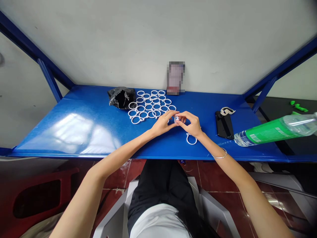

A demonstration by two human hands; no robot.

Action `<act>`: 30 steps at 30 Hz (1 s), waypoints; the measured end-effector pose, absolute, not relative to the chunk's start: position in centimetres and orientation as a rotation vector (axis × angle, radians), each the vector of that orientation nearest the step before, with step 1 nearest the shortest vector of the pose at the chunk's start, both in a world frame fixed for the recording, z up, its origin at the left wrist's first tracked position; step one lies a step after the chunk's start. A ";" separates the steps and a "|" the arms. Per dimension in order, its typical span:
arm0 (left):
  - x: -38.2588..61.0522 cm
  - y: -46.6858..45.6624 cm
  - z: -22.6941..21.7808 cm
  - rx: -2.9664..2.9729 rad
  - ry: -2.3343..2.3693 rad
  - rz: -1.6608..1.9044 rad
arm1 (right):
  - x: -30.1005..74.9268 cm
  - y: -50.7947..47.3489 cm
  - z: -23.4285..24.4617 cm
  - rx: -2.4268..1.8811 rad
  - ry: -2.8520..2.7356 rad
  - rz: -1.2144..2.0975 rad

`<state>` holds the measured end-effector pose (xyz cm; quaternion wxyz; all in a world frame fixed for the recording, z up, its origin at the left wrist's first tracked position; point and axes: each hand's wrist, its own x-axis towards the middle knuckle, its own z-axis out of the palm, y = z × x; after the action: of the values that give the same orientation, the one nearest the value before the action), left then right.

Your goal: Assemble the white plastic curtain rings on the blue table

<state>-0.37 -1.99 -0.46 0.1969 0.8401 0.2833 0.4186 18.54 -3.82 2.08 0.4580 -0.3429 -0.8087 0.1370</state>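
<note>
Above the blue table my left hand (162,125) and my right hand (192,125) meet, fingertips pinched from both sides around a small white plastic piece (176,119). The fingers cover much of it, and its exact shape cannot be made out. To the left of my hands lie several white curtain rings (148,107), spread in a loose cluster, each with a small eyelet. My left hand hides part of this cluster. A single white ring (191,139) rests on the table just below my right hand.
A crumpled black plastic bag (122,98) sits open behind the rings. A blurred upright phone-like object (175,78) leans on the wall. At right are a black phone (224,126), a white tape-like coil (227,111) and a green-labelled bottle (272,130). The blue table's (74,138) front edge is near my lap.
</note>
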 end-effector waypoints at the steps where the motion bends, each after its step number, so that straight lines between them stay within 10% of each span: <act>1: -0.4 -2.0 -0.5 2.360 0.793 1.177 | 18.5 -3.8 2.1 -0.850 -1.987 0.337; 30: -0.6 -2.1 0.5 2.501 0.812 1.461 | 18.5 -3.8 2.1 -0.784 -1.864 0.241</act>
<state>-0.57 -2.08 0.47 0.0668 0.8296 0.2695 0.4845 18.50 -3.76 2.11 0.5247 -0.3276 -0.7792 0.1008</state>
